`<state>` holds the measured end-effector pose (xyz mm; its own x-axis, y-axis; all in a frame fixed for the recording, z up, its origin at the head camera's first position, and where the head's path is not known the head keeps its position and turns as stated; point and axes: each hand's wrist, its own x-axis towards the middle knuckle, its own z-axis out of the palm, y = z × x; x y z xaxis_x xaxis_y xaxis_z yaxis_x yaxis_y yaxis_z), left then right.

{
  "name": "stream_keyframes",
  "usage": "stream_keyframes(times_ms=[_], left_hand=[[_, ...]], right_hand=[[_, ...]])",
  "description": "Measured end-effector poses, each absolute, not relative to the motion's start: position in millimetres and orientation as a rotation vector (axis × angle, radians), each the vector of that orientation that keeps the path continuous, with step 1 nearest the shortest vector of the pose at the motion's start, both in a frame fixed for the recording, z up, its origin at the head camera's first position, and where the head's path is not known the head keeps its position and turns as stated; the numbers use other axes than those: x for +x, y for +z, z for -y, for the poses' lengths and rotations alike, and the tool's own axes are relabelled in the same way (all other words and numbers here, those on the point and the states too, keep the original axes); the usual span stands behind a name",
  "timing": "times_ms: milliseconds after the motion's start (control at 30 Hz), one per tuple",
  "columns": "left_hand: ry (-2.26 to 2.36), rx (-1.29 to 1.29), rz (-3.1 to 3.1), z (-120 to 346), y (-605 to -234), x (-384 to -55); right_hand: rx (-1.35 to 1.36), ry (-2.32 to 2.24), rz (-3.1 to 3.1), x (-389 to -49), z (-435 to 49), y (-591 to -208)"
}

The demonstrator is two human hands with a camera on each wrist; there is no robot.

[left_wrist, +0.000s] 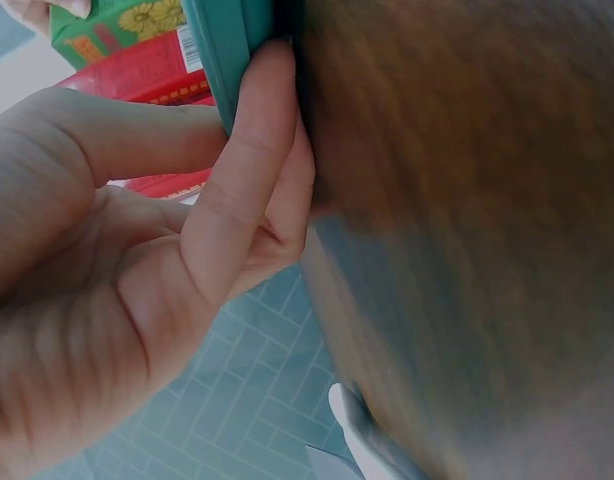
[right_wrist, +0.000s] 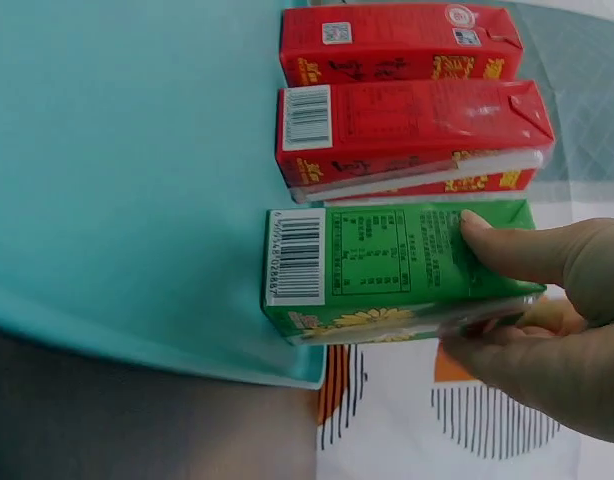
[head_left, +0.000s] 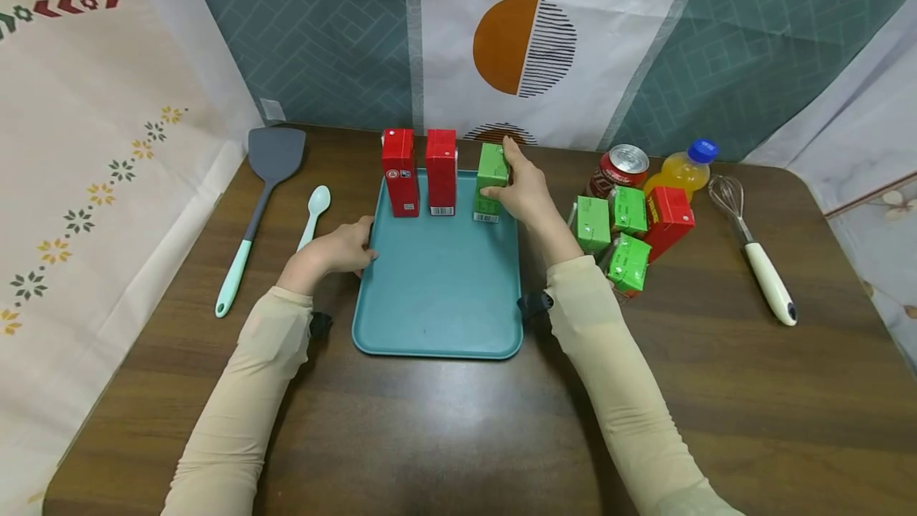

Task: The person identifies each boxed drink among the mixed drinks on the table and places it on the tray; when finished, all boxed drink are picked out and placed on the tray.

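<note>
A teal tray lies on the brown table. Two red drink cartons stand upright near its far edge. To their right, on the tray's far right corner, is a green drink carton, upright. My right hand holds this green carton near its top, thumb on one face and fingers on the far side, as the right wrist view shows. My left hand pinches the tray's left rim, thumb above and fingers under it in the left wrist view.
Right of the tray stand several green cartons, a red carton, a soda can and a bottle of orange drink. A whisk lies farther right. Left of the tray are a spatula and a spoon.
</note>
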<state>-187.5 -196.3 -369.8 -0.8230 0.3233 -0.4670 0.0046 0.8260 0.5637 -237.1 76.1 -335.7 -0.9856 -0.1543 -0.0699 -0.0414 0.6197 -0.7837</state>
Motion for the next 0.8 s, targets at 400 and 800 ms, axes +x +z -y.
stream_keyframes(times_ms=[400, 800], left_hand=[[0.752, 0.245, -2.452, 197, -370, -188], [0.762, 0.253, -2.449, 198, -371, -188]], right_hand=[[-0.292, -1.204, -2.771, -199, -92, -306], [-0.507, -1.042, -2.695, -148, -160, -297]])
